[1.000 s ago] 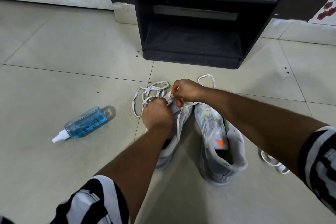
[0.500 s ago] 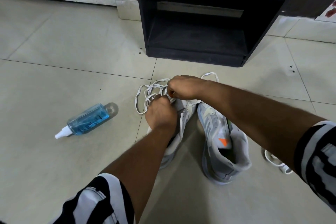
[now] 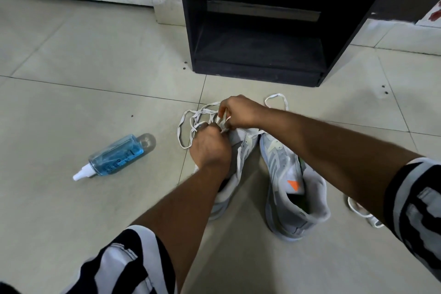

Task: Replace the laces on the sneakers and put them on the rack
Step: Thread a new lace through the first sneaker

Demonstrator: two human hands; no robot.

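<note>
Hands on white lace

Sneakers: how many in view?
2. Grey-white mesh sneaker lies under both hands, on the left; the second grey sneaker with orange tab sits beside it, right. None on the black rack.

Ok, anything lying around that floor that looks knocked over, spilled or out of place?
The blue spray bottle lies on its side on the tiles, left of the sneakers, though no liquid shows around it. A loose white lace sits partly hidden behind the right arm. Nothing looks damaged.
</note>
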